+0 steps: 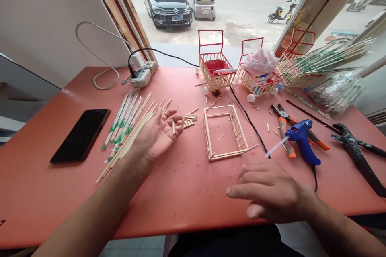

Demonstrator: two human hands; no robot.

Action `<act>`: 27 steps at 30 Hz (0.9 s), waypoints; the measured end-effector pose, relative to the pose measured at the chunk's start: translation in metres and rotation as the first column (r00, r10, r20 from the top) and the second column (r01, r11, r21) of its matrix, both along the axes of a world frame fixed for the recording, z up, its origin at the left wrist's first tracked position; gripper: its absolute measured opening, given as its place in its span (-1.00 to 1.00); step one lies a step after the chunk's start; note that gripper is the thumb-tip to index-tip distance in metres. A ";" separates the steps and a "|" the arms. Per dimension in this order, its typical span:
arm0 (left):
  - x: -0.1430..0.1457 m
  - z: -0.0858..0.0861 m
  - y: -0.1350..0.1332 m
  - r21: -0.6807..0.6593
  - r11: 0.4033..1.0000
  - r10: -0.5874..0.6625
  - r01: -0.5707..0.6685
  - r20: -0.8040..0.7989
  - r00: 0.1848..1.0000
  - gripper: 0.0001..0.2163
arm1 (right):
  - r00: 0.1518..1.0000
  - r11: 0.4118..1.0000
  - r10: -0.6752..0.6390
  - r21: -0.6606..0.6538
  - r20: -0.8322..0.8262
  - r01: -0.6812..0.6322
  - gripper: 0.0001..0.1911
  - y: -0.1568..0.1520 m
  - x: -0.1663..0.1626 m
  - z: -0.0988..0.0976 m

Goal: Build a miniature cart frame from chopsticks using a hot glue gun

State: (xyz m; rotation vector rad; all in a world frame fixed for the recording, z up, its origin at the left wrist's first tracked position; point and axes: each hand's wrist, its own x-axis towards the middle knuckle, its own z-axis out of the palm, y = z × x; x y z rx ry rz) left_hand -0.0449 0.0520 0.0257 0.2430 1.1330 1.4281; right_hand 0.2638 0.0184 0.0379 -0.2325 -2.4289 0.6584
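Note:
My left hand (159, 132) is palm up with its fingers loosely curled, holding a short wooden stick (173, 128) across them. Beneath and beside it lie long wooden chopsticks (129, 142) and a small pile of cut short sticks (189, 121). A rectangular wooden stick frame (228, 154) rests on the table between my hands, with slats along its sides. My right hand (268, 188) hovers palm down near the front edge, its fingers stretched out and nothing seen in them. Close behind that hand is a blue glue gun (303, 140) with a clear glue stick in it.
Finished stick carts (217, 73) with red handles stand at the back. Pliers (286, 130) and black cutters (357, 154) lie right. Wrapped chopsticks (328, 60) fill the far right cart. A phone (81, 136) and a power strip (144, 74) are left; a black cord (249, 120) crosses the table.

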 end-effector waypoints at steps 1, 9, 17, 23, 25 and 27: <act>-0.001 -0.002 0.000 -0.009 1.000 0.002 -0.002 -0.021 1.000 -0.77 | 0.998 0.999 0.038 -0.007 0.043 -0.038 -0.60 -0.001 -0.002 -0.003; -0.001 0.000 -0.005 0.057 0.992 -0.101 0.110 -0.138 0.985 -0.56 | 0.935 0.956 0.257 -0.207 0.245 -0.209 -0.56 -0.006 -0.009 -0.020; -0.013 -0.007 -0.003 0.240 0.970 0.030 0.036 -0.269 0.963 -0.62 | 0.882 0.935 0.326 -0.255 0.340 -0.248 -0.55 -0.010 -0.008 -0.023; -0.009 -0.007 0.000 0.204 0.978 0.011 0.042 -0.251 0.968 -0.64 | 0.927 0.959 0.278 -0.127 0.253 -0.254 -0.55 -0.012 -0.016 -0.033; -0.011 -0.007 0.003 0.211 0.977 0.018 0.038 -0.256 0.967 -0.67 | 0.938 0.965 0.262 -0.085 0.228 -0.249 -0.57 -0.012 -0.019 -0.036; -0.015 -0.007 0.006 0.217 0.976 0.037 0.023 -0.269 0.962 -0.75 | 0.946 0.969 0.246 -0.050 0.213 -0.241 -0.59 -0.010 -0.021 -0.037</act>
